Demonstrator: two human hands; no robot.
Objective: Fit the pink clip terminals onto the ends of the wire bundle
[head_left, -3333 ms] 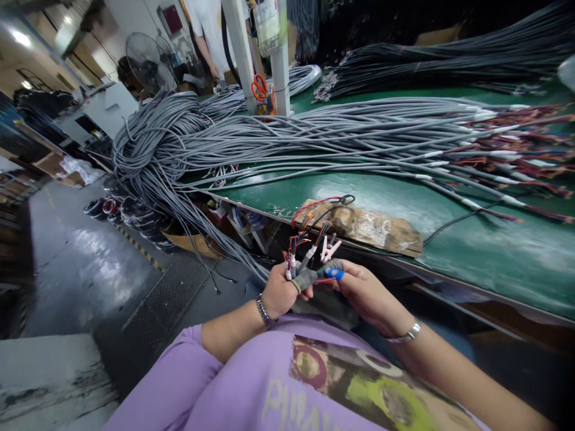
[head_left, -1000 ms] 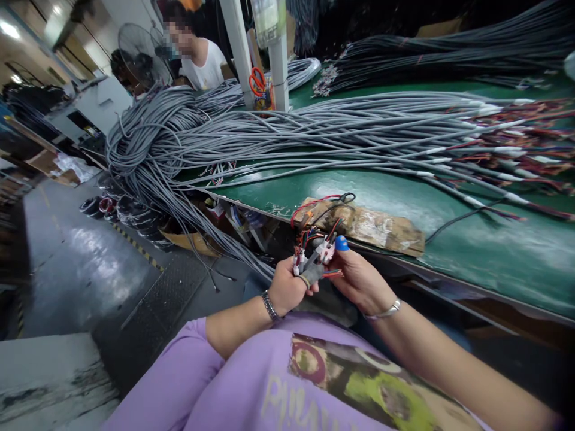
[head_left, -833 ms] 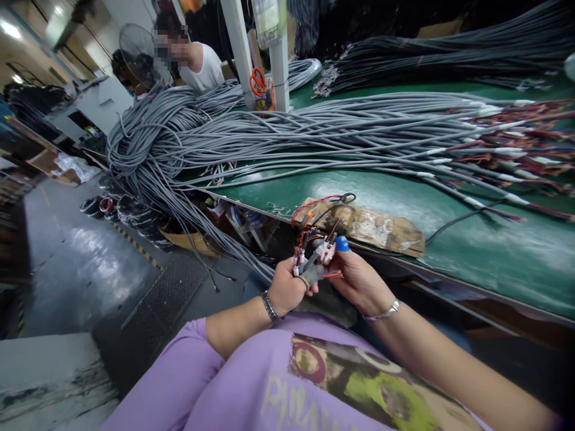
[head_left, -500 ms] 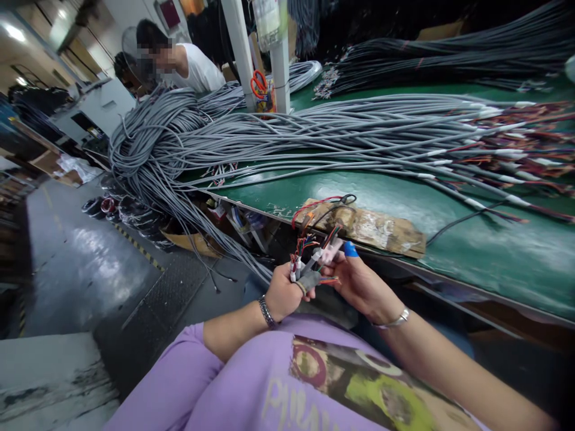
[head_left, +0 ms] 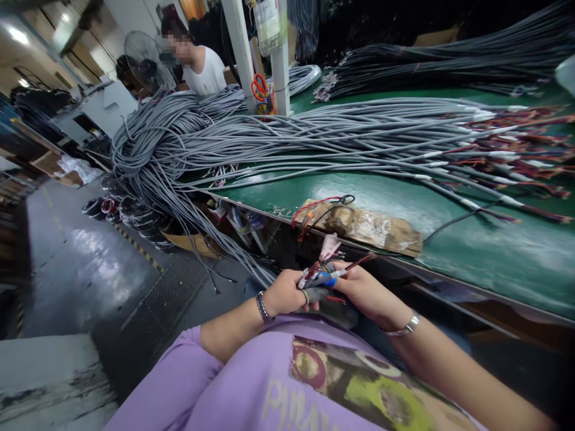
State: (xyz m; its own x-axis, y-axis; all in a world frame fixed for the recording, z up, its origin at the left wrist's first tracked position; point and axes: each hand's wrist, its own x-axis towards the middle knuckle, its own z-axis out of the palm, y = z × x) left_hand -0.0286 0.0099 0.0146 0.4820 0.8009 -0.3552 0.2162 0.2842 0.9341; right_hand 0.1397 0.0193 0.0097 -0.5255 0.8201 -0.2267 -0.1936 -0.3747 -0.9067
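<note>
My left hand (head_left: 284,292), below the bench edge, is closed around several grey cables; their stripped ends (head_left: 311,275) fan out with white wrapping and thin coloured wires. My right hand (head_left: 359,288) is closed on the cable ends from the other side, its blue-wrapped thumb (head_left: 327,279) pressed over them. A pale pinkish strip (head_left: 330,245) sticks up above the wires. The fingertips are partly hidden among the cables. Just beyond my hands, a worn wooden board (head_left: 381,230) lies on the bench edge with red and black leads (head_left: 335,203) at its left end.
Long grey cables (head_left: 305,137) lie along the green bench (head_left: 251,194), looped and hanging at the left. Dark cable bundles (head_left: 431,66) lie behind. Orange-handled scissors (head_left: 259,87) stand by a white post (head_left: 281,78). A co-worker (head_left: 204,69) and a fan (head_left: 146,60) are at the back left.
My right hand has moved down and left, its thumb folding from raised onto the cable ends. The wire ends have tilted rightward. The co-worker's head has shifted right.
</note>
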